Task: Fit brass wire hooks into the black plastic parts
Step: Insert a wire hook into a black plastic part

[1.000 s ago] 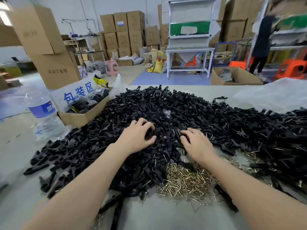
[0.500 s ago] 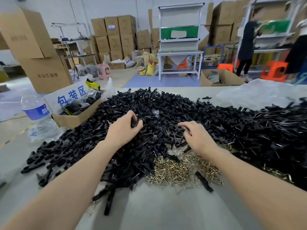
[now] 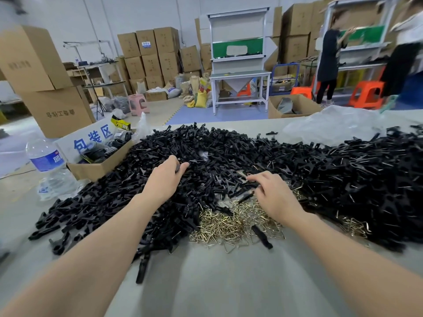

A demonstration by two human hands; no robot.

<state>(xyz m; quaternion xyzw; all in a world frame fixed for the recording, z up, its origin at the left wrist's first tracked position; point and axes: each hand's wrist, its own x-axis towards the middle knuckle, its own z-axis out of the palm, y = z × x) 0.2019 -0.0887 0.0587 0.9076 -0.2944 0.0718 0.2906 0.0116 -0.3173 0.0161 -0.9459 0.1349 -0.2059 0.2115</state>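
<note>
Your left hand (image 3: 163, 181) pinches one black plastic part (image 3: 177, 167) between thumb and curled fingers, up on the heap of black parts (image 3: 229, 149) — too little of it shows to tell which way it runs. Your right hand (image 3: 274, 195) sits just beyond the brass wire hooks (image 3: 233, 223), fingers bent into the heap's near edge; whether they hold anything I cannot tell. A loose black part (image 3: 262, 236) lies on the hooks, long axis slanting far-left to near-right. Everything rests on the table (image 3: 206, 289).
</note>
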